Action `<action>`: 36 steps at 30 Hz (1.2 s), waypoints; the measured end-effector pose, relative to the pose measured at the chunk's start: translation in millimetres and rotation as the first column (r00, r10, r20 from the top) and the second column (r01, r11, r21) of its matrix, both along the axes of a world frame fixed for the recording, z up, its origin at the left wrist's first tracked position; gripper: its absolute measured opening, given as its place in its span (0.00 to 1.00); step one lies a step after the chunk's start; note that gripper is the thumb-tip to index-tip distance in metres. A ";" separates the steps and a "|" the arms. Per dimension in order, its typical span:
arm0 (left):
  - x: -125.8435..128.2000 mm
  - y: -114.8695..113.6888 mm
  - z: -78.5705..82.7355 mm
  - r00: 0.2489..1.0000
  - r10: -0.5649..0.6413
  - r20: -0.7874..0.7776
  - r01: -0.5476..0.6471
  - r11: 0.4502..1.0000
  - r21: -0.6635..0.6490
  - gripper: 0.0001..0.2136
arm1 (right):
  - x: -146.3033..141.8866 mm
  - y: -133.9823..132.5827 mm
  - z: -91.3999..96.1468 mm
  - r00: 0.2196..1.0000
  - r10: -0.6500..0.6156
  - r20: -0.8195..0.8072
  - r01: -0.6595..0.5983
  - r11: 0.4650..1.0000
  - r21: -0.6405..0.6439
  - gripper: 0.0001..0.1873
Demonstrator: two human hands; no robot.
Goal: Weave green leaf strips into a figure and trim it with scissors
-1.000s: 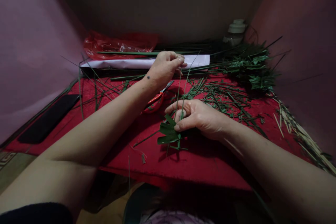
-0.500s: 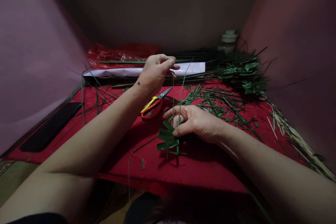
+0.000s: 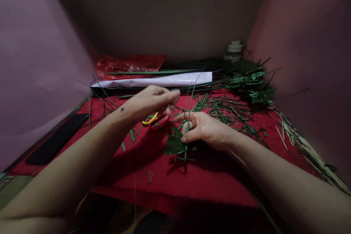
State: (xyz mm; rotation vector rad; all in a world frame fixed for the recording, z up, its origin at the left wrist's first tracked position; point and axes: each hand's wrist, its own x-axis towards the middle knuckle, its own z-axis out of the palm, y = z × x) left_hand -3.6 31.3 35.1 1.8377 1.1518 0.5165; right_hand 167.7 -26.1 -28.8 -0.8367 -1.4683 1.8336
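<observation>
My right hand (image 3: 210, 129) pinches a small folded green leaf piece (image 3: 174, 145) between thumb and fingers, low over the red cloth. Thin green strands (image 3: 192, 93) rise from this grip. My left hand (image 3: 155, 101) is above and left of it, its fingers drawn together and slightly blurred. Whatever may be between those fingertips is too small to make out. Just beneath the left hand lie scissors with red and yellow handles (image 3: 160, 122); their blades are hidden behind the fingers.
Cut green leaf scraps (image 3: 229, 111) litter the red cloth (image 3: 214, 186). At the back are a red plastic bag (image 3: 128, 65), a white roll (image 3: 181, 79), a leafy bundle (image 3: 251, 84) and a jar (image 3: 234, 51). A black flat object (image 3: 57, 139) lies left, pale stalks (image 3: 309, 150) right.
My left hand has come down and a little to the left, now covering the scissors' blades. My right hand keeps its hold on the leaf piece in nearly the same spot.
</observation>
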 end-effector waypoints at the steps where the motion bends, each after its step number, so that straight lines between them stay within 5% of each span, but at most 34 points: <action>1: -2.7 -9.3 0.3 0.993 -0.084 -0.087 0.077 0.994 -0.082 0.16 | 0.5 0.4 0.3 1.000 -0.010 0.002 0.010 1.000 0.013 0.24; 5: 0.2 -33.7 -8.7 0.974 -0.197 -0.109 0.168 0.959 -0.230 0.10 | 1.5 2.7 -0.3 0.996 -0.091 0.018 0.090 0.994 0.062 0.23; 15: 4.1 -35.2 -28.4 0.985 0.113 0.132 -0.123 0.990 0.067 0.08 | 2.0 4.8 -2.6 0.924 -0.374 0.074 0.362 0.922 0.141 0.09; 20: 7.1 -39.6 -33.6 0.957 0.185 0.222 -0.198 0.979 0.037 0.10 | -0.4 5.0 0.6 0.876 -0.482 -0.005 0.476 0.862 0.174 0.07; 28: 8.7 -34.9 -46.9 0.965 0.101 0.244 -0.064 0.986 -0.154 0.09 | -0.3 5.8 1.7 0.851 -0.522 0.061 0.499 0.839 0.219 0.07; 36: 10.6 -36.8 -44.6 0.931 0.179 0.318 -0.146 0.981 -0.124 0.08 | -1.7 7.1 -6.3 0.891 -0.447 -0.079 0.453 0.886 0.094 0.07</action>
